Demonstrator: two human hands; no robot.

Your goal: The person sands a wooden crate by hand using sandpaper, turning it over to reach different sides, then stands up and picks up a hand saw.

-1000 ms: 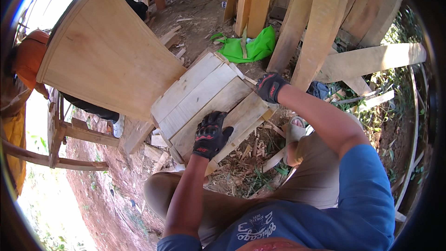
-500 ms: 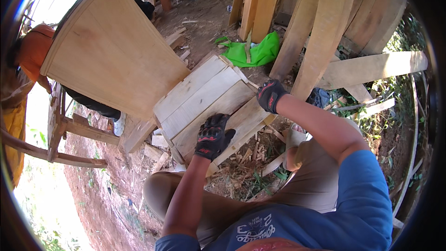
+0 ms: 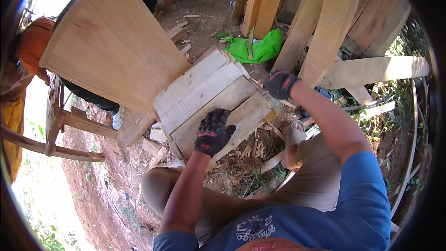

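A wooden box-like piece (image 3: 197,96) of pale planks lies in front of my knees, with a gap line between its boards. My left hand (image 3: 213,132), in a black glove with red marks, rests open on the near part of its top, fingers stretched and thumb apart. Just beyond the right corner of the piece, my right hand (image 3: 280,84) is raised in a matching glove. Its fingers are curled closed, and whatever they may hold is hidden. Splintered wood shows along the far right edge of the planks.
A tall smooth wooden panel (image 3: 116,49) stands at the left, partly hiding a person in orange (image 3: 36,42). Beyond the planked piece lies a green bag (image 3: 255,50). Long boards (image 3: 327,23) lean at the right. Wood scraps and shavings (image 3: 248,152) litter the ground.
My right hand has moved right, away from the far right edge of the planked piece. My left hand stays on the boards. The view has shifted slightly.
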